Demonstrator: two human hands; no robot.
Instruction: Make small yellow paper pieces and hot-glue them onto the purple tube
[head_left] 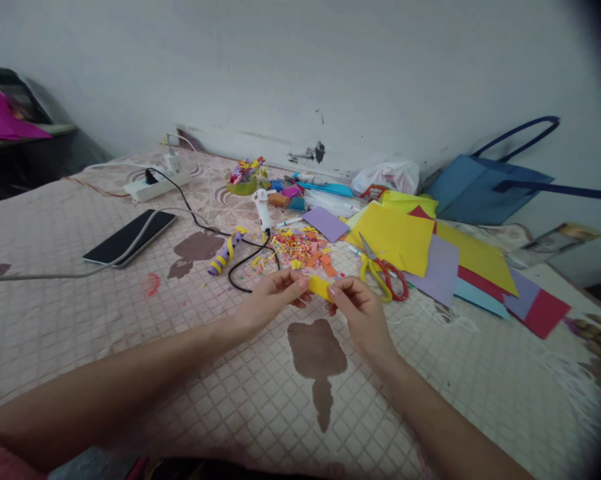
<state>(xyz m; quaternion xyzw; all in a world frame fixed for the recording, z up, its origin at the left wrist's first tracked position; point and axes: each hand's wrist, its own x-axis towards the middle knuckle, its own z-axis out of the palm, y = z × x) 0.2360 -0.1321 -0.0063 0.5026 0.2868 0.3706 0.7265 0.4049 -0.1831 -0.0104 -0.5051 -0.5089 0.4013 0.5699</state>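
Note:
A small strip of yellow paper is stretched between my two hands, just above the cloth-covered table. My left hand pinches its left end between thumb and fingers. At the right end, my right hand grips it the same way. Beyond the hands lies a heap of tiny colourful paper scraps. To the right of them, scissors with yellow and red handles rest against the coloured sheets. A purple roll with a yellow spiral band lies to the left, near a white glue gun.
Yellow paper sheets and other coloured ones spread over the right side. A blue bag leans by the wall. On the left are a dark phone and a white power strip; a black cord loops behind my left hand.

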